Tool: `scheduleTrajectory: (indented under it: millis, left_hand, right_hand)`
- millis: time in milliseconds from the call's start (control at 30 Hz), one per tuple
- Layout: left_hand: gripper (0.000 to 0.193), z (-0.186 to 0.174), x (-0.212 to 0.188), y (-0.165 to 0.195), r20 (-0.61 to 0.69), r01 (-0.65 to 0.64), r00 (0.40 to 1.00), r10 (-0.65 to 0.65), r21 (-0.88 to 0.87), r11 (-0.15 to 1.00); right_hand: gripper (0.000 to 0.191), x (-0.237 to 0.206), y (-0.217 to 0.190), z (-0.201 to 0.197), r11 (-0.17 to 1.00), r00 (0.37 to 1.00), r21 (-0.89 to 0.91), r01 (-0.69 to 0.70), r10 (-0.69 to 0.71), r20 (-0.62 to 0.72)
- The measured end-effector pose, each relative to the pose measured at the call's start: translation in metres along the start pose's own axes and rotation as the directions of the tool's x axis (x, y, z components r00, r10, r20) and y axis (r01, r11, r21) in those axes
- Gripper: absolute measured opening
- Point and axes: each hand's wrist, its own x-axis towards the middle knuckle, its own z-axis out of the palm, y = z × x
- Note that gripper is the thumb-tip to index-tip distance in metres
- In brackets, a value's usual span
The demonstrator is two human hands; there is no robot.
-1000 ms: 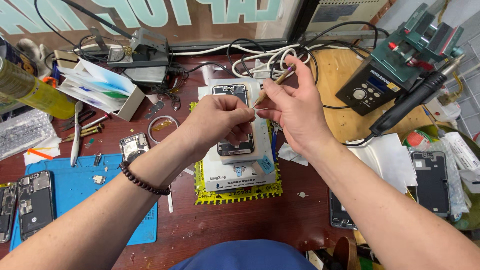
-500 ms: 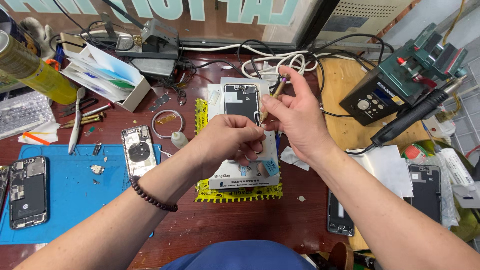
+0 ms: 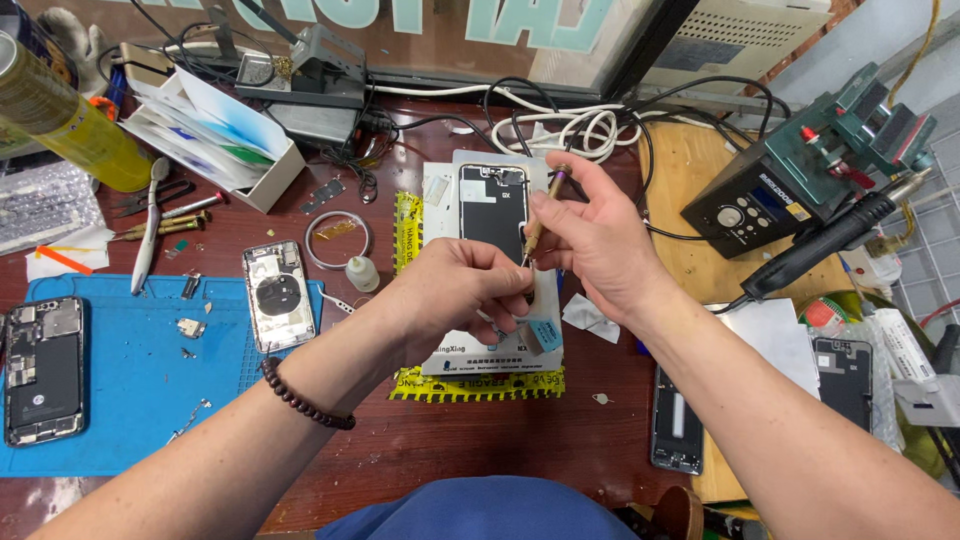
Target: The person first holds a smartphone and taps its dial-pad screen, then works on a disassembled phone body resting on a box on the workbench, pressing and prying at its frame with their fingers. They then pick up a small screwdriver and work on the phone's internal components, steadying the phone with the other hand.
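Hands: right hand holds screwdriver | left hand at tip

Both forearms reach in from the lower edge and meet above the white plate. The left hand is curled palm-down over the plate, fingertips pinched together. The right hand sits just beyond it, thumb and fingers closed around a thin screwdriver, held tilted, tip toward the left fingertips.
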Motion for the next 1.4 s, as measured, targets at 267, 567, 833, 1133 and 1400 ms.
scheduleTrajectory:
  millis: [267, 567, 833, 1133, 1400]
  left_hand:
    - [0.018, 0.003, 0.004, -0.001, -0.046, -0.004, 0.999, 0.002, -0.047, 0.999]
    - [0.014, 0.000, 0.009, 0.005, -0.056, -0.016, 0.998, 0.012, -0.056, 0.998]
    - [0.015, -0.001, 0.013, 0.006, -0.063, -0.074, 0.995, 0.073, -0.024, 0.997]
    - [0.018, -0.010, 0.007, 0.003, -0.106, -0.058, 0.993, 0.055, -0.023, 0.998]
    - [0.012, -0.073, 0.020, -0.002, -0.504, 0.143, 0.864, -0.001, 0.244, 0.959]
  right_hand:
    - [0.068, -0.003, -0.001, -0.006, 0.999, 0.999, 0.027, 0.047, -0.048, 0.009]
    - [0.079, -0.011, -0.003, -0.002, 0.996, 0.998, 0.065, 0.054, -0.055, 0.020]
    - [0.076, -0.014, -0.001, 0.004, 0.982, 0.988, 0.111, 0.152, -0.154, 0.005]
    - [0.079, -0.008, -0.001, 0.009, 0.988, 0.994, 0.105, 0.111, -0.111, -0.008]
    - [0.080, 0.005, -0.003, 0.002, 0.990, 0.986, 0.088, 0.111, -0.099, -0.132]
